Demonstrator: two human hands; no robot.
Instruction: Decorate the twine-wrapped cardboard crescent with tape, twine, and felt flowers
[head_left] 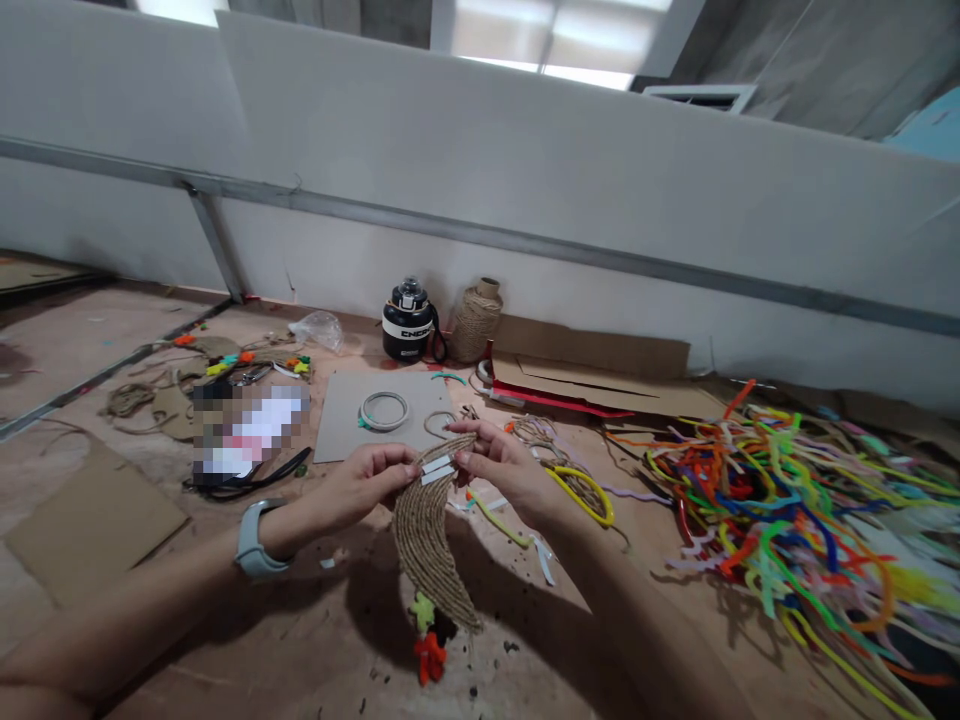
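Observation:
Both hands hold a crescent-shaped piece covered in rows of twine above the table. My left hand pinches its upper left edge between thumb and fingers. At the upper right edge, my right hand is closed on the same piece. Between the thumbs, white tape strips lie across the twine. Yellow-green and orange fuzzy flowers hang from the lower end. A roll of tape lies on a grey board just beyond my hands. Some fingertips are hidden behind the piece.
A heap of coloured pipe cleaners spreads across the right. At the back stand a black bottle and a twine spool, near cardboard pieces. A cardboard sheet and flower-trimmed pieces lie left.

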